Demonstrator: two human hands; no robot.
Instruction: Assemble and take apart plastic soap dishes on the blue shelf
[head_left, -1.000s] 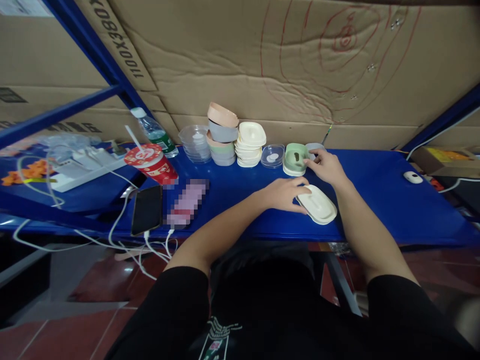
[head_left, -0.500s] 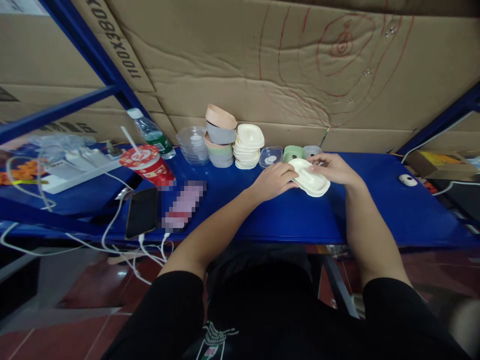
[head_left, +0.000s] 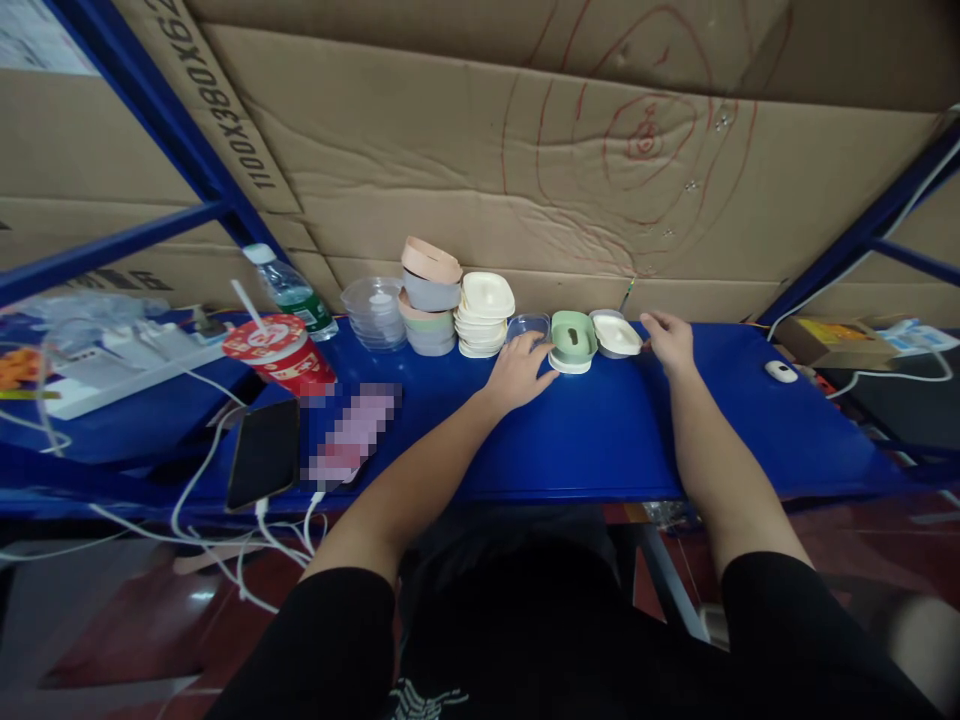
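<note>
One left hand (head_left: 519,372), one right hand (head_left: 670,343) flank one green container (head_left: 574,350).

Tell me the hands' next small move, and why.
Probably close the left hand gently on the clear container: its fingers are already over the near edge, with the thumb apart by the green bowl. The right hand looks unloaded, just beside the cream lid.

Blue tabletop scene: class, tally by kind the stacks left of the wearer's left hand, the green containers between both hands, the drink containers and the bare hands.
Stacks: 3 (clear plastic containers; peach, grey and green bowls; cream rounded lids)
Green plastic container: 1
Drink containers: 2 (red cup with straw; clear white-capped plastic bottle)
Bare hands: 2 (left hand, right hand)
Total: 8
</note>
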